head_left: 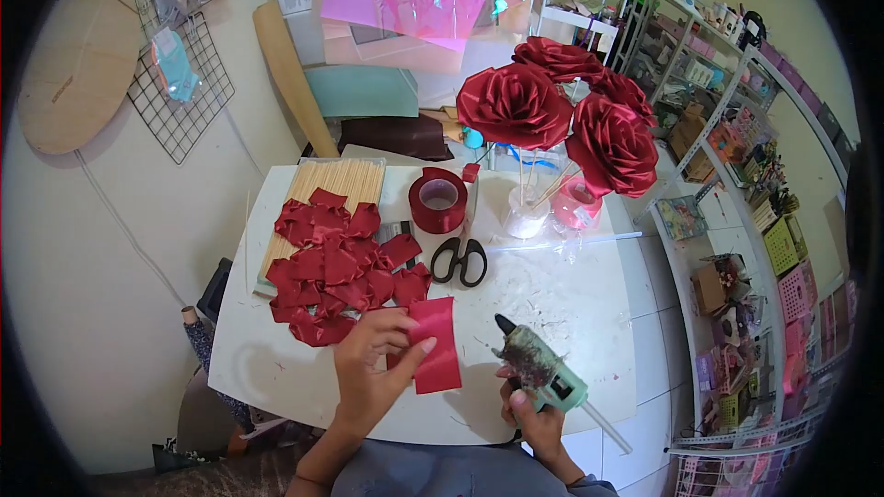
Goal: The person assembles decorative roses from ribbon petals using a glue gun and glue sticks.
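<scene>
Between the thumb and fingers of my left hand [373, 364] is a flat, rectangular piece of red ribbon [436, 340], held over the front of the table. My right hand [534, 419] grips a green hot glue gun [541, 368] by its handle. Its dark nozzle points up and left, and a clear glue stick [608, 426] sticks out of the back. Just beyond my left hand lies a pile of crinkled red satin petals [336, 267]. Black-handled scissors [459, 263] rest beside the pile, below a roll of red ribbon [437, 201].
Large red satin roses [516, 106] on sticks stand in a white holder [527, 213] at the back right, beside a pink roll [577, 204]. A bundle of wooden sticks [359, 181] lies under the petals. Shelves [737, 129] with baskets line the right side.
</scene>
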`<state>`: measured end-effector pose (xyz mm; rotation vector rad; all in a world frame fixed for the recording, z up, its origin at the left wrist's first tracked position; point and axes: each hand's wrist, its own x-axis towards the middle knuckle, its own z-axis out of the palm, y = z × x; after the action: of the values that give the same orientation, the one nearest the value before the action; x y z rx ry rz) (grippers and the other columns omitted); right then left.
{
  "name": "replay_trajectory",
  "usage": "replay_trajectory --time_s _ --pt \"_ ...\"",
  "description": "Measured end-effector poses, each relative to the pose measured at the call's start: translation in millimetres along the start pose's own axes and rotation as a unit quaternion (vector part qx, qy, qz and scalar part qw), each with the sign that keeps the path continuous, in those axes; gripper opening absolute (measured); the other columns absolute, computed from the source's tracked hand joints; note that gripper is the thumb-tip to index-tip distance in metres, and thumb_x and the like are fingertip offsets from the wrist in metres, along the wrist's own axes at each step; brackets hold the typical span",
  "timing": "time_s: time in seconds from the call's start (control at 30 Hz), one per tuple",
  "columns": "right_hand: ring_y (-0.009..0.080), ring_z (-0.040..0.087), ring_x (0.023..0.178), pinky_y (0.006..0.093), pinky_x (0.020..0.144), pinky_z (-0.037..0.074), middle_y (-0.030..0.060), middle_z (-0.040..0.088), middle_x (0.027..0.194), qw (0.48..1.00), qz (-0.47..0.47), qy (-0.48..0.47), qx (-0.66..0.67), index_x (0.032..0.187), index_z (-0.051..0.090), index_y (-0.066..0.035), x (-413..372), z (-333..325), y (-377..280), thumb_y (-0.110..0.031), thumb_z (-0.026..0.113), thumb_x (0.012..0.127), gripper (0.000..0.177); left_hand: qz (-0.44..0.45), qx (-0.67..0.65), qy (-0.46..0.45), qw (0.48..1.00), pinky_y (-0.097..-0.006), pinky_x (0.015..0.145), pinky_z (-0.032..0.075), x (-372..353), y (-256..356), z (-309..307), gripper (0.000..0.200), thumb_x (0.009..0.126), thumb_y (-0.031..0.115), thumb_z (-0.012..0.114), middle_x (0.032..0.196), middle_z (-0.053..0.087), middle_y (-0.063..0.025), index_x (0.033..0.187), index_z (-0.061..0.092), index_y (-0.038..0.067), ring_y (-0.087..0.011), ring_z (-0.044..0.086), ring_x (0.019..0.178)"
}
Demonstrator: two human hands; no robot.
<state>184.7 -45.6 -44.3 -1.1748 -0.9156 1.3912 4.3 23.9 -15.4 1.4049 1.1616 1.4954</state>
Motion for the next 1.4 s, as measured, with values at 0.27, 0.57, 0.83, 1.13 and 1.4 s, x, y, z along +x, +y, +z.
replay_trajectory --time_s 0.27,0.57,0.83,1.13,1.4 --pt "0.0115 0.048 0.075 0.0237 0.068 0.040 0.0053 0.053 0.083 0.999 -0.027 0.009 -0.045 0.099 0.050 0.000 2.5 -3.0 11.8 -0.020 0.060 0.076 0.032 0.126 0.122 -0.083 0.981 -0.0196 0.048 0.041 1.0 2.6 15.6 0.029 0.065 -0.002 0.065 0.082 0.055 -0.0073 0.093 0.061 0.004 -0.0067 0.048 0.054" --pt "0.0146 0.050 0.073 0.0247 0.065 0.040 0.0075 0.052 0.082 0.996 -0.030 -0.011 -0.082 0.093 0.053 0.000 3.2 1.6 6.1 -0.019 0.060 0.076 0.027 0.123 0.144 -0.111 0.975 -0.0209 0.053 0.045 -1.1 6.0 13.1 0.026 0.065 0.000 0.065 0.082 0.057 -0.0097 0.090 0.061 0.004 -0.0127 0.054 0.062" --pt "0.0175 0.053 0.073 0.0259 0.065 0.042 0.0093 0.053 0.081 0.996 -0.034 0.006 -0.082 0.089 0.054 0.001 3.6 1.6 12.3 -0.020 0.060 0.076 0.026 0.126 0.134 -0.106 0.977 -0.0189 0.053 0.041 -1.4 4.7 13.4 0.027 0.063 -0.002 0.067 0.081 0.055 -0.0078 0.089 0.062 0.002 -0.0078 0.048 0.058" --pt "0.0179 0.053 0.072 0.0263 0.064 0.043 0.0102 0.054 0.080 0.992 -0.036 -0.007 -0.121 0.090 0.055 0.001 4.7 -0.1 10.4 -0.020 0.060 0.076 0.027 0.140 0.141 -0.107 0.974 -0.0190 0.054 0.042 -1.2 4.7 13.3 0.026 0.063 -0.001 0.067 0.082 0.056 -0.0086 0.088 0.062 0.002 -0.0086 0.049 0.059" --pt "0.0175 0.052 0.076 0.0267 0.068 0.042 0.0100 0.054 0.083 0.997 -0.041 0.055 -0.041 0.095 0.053 0.002 2.0 -1.6 19.3 -0.022 0.060 0.076 0.032 0.136 0.139 -0.086 0.977 -0.0218 0.055 0.046 2.8 2.9 7.3 0.030 0.064 0.000 0.066 0.086 0.056 -0.0115 0.093 0.060 0.003 -0.0146 0.056 0.071"
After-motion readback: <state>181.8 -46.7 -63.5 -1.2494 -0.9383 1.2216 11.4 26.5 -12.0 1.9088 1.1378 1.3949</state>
